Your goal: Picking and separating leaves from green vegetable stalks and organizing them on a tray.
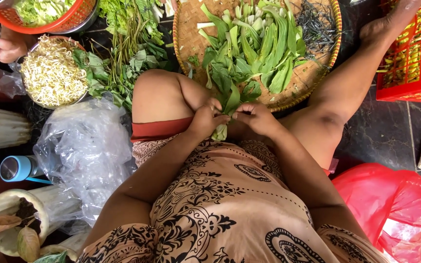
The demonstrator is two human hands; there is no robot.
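1. Dark floor [386, 131] is crowded with produce; a woven tray [313, 73] of greens lies at upper centre.
2. Left hand [205, 119] and right hand [255, 117] are met at frame centre, forearms angled inward.
3. A leafy green stalk [225, 114] is pinched between both hands' fingers.

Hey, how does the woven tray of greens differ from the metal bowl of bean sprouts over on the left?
The woven tray is wide, flat and tan basketwork; the metal bowl is smaller, with a thin shiny rim. The tray holds broad green leaves spread loosely, with bare weave showing; the bowl is heaped full of pale, thin bean sprouts. The tray lies straight ahead of both hands, the bowl off to the left. Both are round and sit on the dark floor.
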